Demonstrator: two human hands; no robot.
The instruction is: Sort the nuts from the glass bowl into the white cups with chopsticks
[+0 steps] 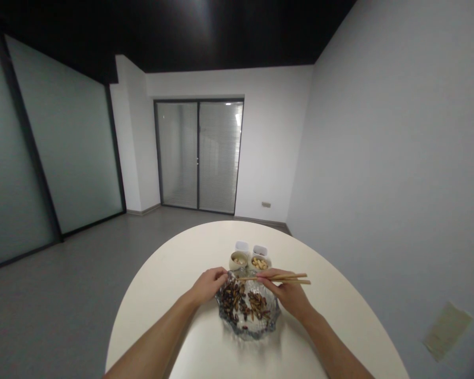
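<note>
A clear glass dish (249,332) with a wavy rim stands before me on the table. Dark brown oval pieces (231,302), perhaps seeds or dates, lie along its left side, and slimmer lighter brown pieces (257,304) are heaped right of centre. My left hand (208,285) grips the dish's upper left rim, fingers closed over the edge. In my right hand (288,297) is a pair of wooden chopsticks (294,277), their tips pointing left over the far part of the dish. Whether the tips pinch anything is too small to tell.
Just beyond the dish stand a small round bowl (233,265) with pale pieces and another holding tan, peanut-like pieces (259,262). Behind them are two small white containers (242,246). The round white table (161,273) has a wall (379,158) to its right.
</note>
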